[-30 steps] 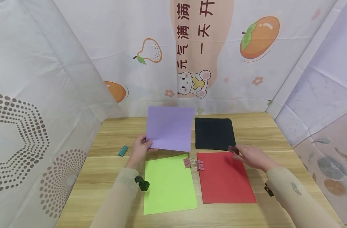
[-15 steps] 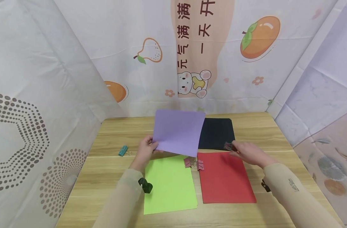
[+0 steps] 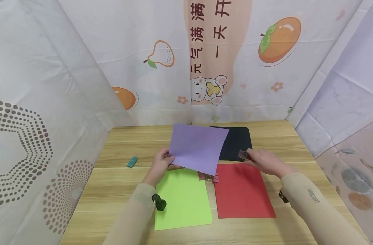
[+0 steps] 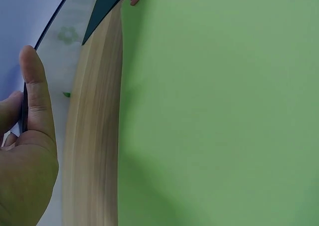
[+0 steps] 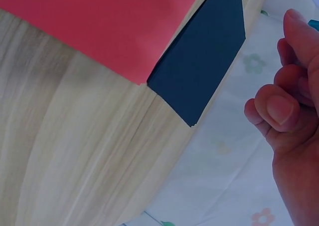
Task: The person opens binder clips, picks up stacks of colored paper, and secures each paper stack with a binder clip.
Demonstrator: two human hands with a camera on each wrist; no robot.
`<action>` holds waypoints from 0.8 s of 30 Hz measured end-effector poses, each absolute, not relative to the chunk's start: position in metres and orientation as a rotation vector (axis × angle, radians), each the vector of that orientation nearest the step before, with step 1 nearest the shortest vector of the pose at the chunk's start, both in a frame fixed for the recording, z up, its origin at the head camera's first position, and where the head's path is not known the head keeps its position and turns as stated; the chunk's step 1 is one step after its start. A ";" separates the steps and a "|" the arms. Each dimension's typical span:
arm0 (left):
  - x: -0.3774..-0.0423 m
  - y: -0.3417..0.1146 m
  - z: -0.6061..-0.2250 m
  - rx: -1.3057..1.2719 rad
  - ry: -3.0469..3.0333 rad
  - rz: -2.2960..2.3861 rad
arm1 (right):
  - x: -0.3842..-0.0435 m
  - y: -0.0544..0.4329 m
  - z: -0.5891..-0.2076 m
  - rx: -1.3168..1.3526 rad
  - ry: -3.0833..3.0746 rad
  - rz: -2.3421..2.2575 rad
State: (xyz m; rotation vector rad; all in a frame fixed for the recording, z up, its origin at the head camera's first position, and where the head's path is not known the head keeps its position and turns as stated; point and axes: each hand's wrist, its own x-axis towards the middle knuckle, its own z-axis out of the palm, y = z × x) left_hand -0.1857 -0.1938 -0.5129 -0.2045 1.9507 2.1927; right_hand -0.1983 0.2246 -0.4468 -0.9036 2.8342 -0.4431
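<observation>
Raised at a tilt above the table, the purple paper (image 3: 198, 148) is pinched at its lower left corner by my left hand (image 3: 161, 163). It covers the left part of the black paper stack (image 3: 237, 144). In the left wrist view the thumb lies along the edge of the purple paper (image 4: 20, 31). My right hand (image 3: 266, 162) pinches a small binder clip (image 3: 242, 154) over the front edge of the black stack; its colour is hard to tell. In the right wrist view my right hand (image 5: 299, 94) has curled fingers, and the clip is mostly out of frame.
Lime green paper (image 3: 183, 200) lies front left, red paper (image 3: 244, 192) front right. Pink binder clips (image 3: 215, 178) sit at their facing edges, partly under the purple paper. A teal binder clip (image 3: 132, 161) lies on the wooden table (image 3: 112, 190) at left. A printed curtain (image 3: 161, 102) hangs behind.
The purple paper has moved right and a little toward me with my left hand, now overlapping the black stack and the pink clips' upper part. My right hand has shifted slightly left with its clip.
</observation>
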 end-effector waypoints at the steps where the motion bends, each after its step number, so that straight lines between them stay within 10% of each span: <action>1: -0.185 -0.193 -0.513 -0.200 1.950 2.192 | -0.198 0.224 -0.446 -0.905 2.833 -0.443; 24: -0.181 -0.180 -0.522 -0.087 1.965 2.216 | -0.205 0.217 -0.433 -0.883 2.811 -0.439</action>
